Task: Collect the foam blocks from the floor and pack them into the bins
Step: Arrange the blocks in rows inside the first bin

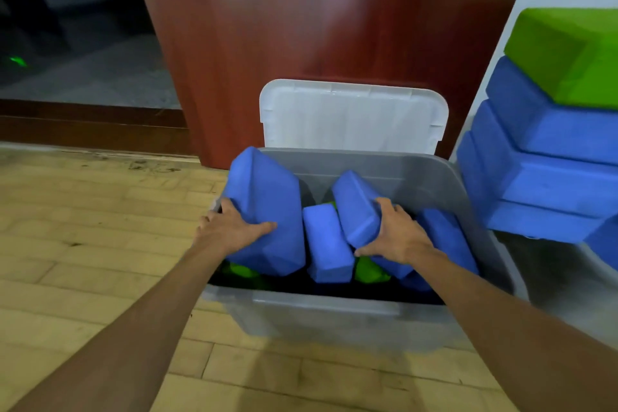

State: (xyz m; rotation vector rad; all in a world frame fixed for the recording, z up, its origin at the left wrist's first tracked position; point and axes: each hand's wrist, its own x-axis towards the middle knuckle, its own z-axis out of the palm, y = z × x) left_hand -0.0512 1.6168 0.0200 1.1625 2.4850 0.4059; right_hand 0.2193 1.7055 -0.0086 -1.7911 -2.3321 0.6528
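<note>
A grey plastic bin (334, 318) stands on the wooden floor and holds several blue foam blocks and some green ones low down. My left hand (227, 227) grips a big blue block (267, 207) that leans at the bin's left end. My right hand (398, 231) grips a smaller tilted blue block (356, 204) near the middle. Between them another blue block (326, 241) stands on end. A further blue block (448, 237) lies at the right end. Green blocks (369, 271) show underneath.
The bin's white lid (351, 117) leans upright behind it against a red-brown wooden door (317, 27). To the right, a stack of blue blocks (548, 170) topped by a green block (568, 53) rises from a second bin (561, 278). Bare floor lies left.
</note>
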